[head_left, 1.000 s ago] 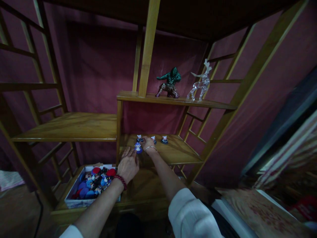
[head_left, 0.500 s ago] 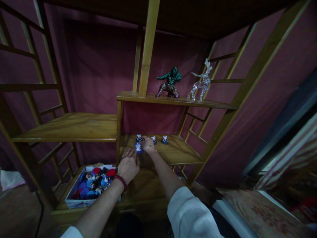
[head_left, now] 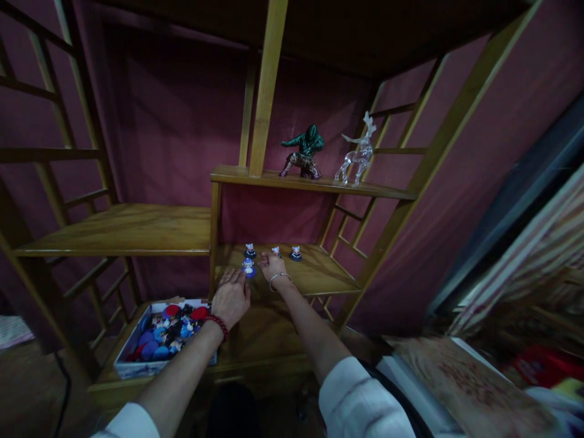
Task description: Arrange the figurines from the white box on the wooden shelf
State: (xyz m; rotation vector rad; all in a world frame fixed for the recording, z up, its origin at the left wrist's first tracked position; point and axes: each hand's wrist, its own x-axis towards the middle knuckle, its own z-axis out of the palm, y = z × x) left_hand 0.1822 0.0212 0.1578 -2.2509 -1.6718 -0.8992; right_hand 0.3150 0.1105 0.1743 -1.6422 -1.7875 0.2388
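On the lower right shelf stands a small purple figurine (head_left: 248,267) on a round base. Behind it is a white-and-black figurine (head_left: 249,250); two similar ones, a middle figurine (head_left: 276,250) and a right-hand figurine (head_left: 296,253), stand farther right. My left hand (head_left: 232,297), with a red bead bracelet, rests at the shelf's front edge, fingers stretched toward the purple figurine's base; I cannot tell if they touch. My right hand (head_left: 272,266), wearing a silver bangle, hovers right of the purple figurine, fingers apart and holding nothing. It partly covers the middle figurine.
A box (head_left: 141,368) full of small colourful figurines sits low on the left. On the upper right shelf (head_left: 328,182) are a green crouching figure (head_left: 305,152) and a clear deer figurine (head_left: 357,157). A wooden upright (head_left: 269,85) divides the unit. Cardboard (head_left: 456,371) leans at right.
My right hand has drawn away from the back-left figurine, slightly right and toward me. The figurines appear to stand in the same places. The whole view has shifted a little.
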